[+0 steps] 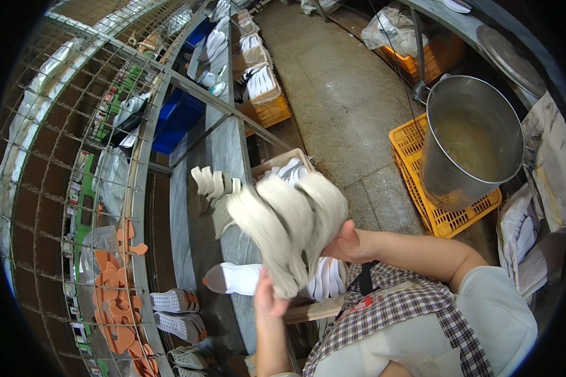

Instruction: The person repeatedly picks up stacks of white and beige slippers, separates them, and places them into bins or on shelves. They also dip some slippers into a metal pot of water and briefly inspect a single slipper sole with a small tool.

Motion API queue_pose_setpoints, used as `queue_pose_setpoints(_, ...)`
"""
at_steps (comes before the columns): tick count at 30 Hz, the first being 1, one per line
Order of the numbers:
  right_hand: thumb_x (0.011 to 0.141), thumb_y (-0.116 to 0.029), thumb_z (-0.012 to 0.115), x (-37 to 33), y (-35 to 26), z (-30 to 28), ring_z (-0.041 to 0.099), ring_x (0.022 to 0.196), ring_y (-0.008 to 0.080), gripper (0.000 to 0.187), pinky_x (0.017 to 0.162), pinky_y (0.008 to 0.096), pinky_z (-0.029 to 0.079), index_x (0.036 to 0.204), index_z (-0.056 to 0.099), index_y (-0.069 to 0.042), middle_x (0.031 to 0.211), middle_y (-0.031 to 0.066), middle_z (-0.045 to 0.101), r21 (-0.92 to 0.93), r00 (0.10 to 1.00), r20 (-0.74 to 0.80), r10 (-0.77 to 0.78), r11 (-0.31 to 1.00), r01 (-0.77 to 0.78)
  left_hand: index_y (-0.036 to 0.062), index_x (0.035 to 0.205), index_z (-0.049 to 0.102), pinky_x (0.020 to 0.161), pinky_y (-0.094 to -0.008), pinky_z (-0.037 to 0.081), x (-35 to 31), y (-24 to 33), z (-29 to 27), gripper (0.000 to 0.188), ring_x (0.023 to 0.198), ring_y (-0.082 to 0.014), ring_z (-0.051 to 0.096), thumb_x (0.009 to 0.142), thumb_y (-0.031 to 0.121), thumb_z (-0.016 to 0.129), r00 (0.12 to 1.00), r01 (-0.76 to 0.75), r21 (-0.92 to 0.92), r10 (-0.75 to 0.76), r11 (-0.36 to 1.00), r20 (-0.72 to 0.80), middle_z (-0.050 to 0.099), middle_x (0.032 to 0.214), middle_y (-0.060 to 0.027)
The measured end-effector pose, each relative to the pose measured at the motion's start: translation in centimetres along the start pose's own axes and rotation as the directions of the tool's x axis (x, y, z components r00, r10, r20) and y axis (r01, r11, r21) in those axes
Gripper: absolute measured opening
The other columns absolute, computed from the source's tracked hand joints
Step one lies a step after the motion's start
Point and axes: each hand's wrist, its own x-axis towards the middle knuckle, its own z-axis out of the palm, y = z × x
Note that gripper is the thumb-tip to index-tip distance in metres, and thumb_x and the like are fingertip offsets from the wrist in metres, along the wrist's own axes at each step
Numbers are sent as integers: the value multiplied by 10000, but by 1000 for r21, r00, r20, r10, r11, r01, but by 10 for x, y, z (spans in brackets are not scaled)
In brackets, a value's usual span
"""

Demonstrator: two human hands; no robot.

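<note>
Both of my hands hold a thick bundle of cream-coloured curved pieces (283, 220), which look like soft shoe parts; motion blurs them. My left hand (270, 300) grips the bundle's lower end, its fingers partly hidden behind it. At the bundle's right side is my right hand (350, 244), closed on its edge with the thumb up. Similar cream pieces (210, 183) lie on the grey bench (236, 239) just beyond. A white shoe (234, 278) with a grey-and-orange end lies on the bench beside my left hand.
Sneakers (177, 301) stand at the lower left, near orange cut-outs (116, 301) behind a wire mesh (44, 207). Boxes of white shoe parts (260, 81) line the bench's far side. At right, a large metal pot (471, 141) sits on yellow crates (443, 220).
</note>
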Motion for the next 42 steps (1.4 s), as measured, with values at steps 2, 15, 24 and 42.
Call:
queue_pose_setpoints(2, 486, -908, 334, -9, 4, -2, 235, 1366, 257, 1242, 1088, 502, 219, 1467, 163, -167, 1497, 42, 243, 44, 996, 34, 84, 995, -85, 103, 1355, 351, 924, -477, 468, 18, 17, 3, 529, 1137, -324, 518, 846, 64, 487, 977, -168, 176, 187, 970, -100, 483, 1287, -143)
queue_pose_setpoints(15, 796, -236, 565, -27, 8, -2, 398, 1274, 235, 768, 1028, 393, 376, 1449, 179, -110, 1407, 119, 345, 435, 963, -189, 194, 896, -95, 20, 1317, 412, 957, -447, 432, 76, 44, 43, 575, 1108, -321, 533, 932, 446, 443, 992, -119, 43, 121, 992, -38, 508, 1267, -186)
queue_pose_setpoints(24, 752, -130, 611, -37, 12, -6, 382, 1275, 228, 824, 1049, 365, 344, 1451, 177, -76, 1393, 139, 341, 274, 951, -259, 166, 957, -93, 27, 1375, 357, 1033, -466, 354, -17, -35, 35, 700, 1249, -323, 429, 917, 555, 383, 990, 53, -199, -26, 979, 138, 413, 1383, -171)
queue_pose_setpoints(42, 677, -111, 587, -24, 15, 6, 431, 1250, 269, 829, 1066, 373, 328, 1424, 236, -28, 1356, 166, 404, 92, 928, -307, 212, 977, -193, 25, 1202, 488, 763, -349, 548, 21, -36, 41, 323, 846, -231, 612, 947, 221, 469, 979, -146, 166, 167, 975, -121, 583, 1076, -134)
